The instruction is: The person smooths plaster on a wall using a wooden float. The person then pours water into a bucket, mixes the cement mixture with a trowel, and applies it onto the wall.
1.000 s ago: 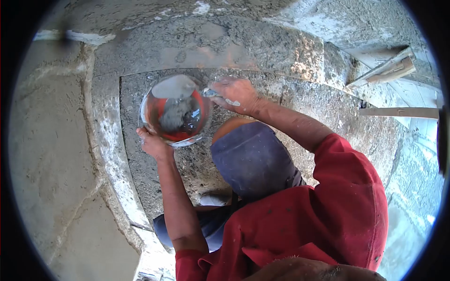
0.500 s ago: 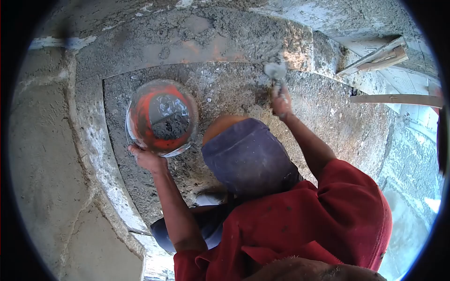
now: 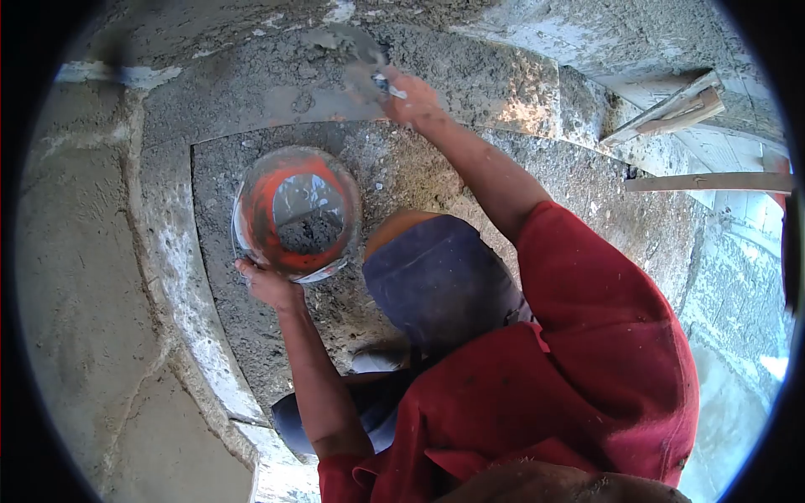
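My left hand (image 3: pixel 272 287) is closed on the near left edge of a bucket (image 3: pixel 353 214), its inside smeared orange and grey. Wet grey mortar (image 3: pixel 309 235) lies in the bucket, which stands tilted with its mouth facing up toward me. Stretched far forward, my right hand (image 3: pixel 412 99) grips the handle of a trowel (image 3: pixel 362 49). The trowel's grey, mortar-coated blade is blurred and lies over the raised mortar-covered band (image 3: pixel 319 102). Whether the blade touches the surface, I cannot tell.
Rough, gritty ground (image 3: pixel 579 197) surrounds the bucket and my knee (image 3: pixel 440 268). A pale ledge (image 3: pixel 180 260) curves along the left, beside a smooth grey surface (image 3: pixel 75 277). Wooden pieces (image 3: pixel 671 113) and a narrow board (image 3: pixel 708 182) jut in at the right.
My right hand has swung left and forward with the trowel, from the right part of the band's edge to beyond the bucket. My left hand stays on the bucket.
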`<state>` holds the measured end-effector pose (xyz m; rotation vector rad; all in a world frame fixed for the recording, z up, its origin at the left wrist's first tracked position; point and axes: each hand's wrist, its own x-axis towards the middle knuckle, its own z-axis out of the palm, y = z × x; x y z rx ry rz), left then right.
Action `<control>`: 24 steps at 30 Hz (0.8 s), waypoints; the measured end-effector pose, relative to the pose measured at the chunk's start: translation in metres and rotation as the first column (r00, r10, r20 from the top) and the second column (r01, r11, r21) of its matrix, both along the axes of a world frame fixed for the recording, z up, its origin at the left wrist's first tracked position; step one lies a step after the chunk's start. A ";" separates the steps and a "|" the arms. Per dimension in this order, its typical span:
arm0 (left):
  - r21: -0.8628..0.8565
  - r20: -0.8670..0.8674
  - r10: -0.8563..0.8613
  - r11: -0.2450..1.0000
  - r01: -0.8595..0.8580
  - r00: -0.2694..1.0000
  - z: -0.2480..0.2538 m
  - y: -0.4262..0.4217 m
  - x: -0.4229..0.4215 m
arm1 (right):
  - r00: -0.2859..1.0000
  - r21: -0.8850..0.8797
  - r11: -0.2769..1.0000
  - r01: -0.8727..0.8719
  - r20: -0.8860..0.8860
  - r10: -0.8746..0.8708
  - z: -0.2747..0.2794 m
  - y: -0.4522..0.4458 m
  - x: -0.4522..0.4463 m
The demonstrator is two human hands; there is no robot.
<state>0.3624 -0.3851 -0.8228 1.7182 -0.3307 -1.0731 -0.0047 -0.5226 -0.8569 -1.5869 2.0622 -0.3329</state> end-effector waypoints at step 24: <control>0.053 0.056 0.030 0.998 -0.033 0.998 -0.009 0.003 0.002 | 0.464 0.125 0.741 0.660 0.708 -0.533 -0.116 0.130 -0.159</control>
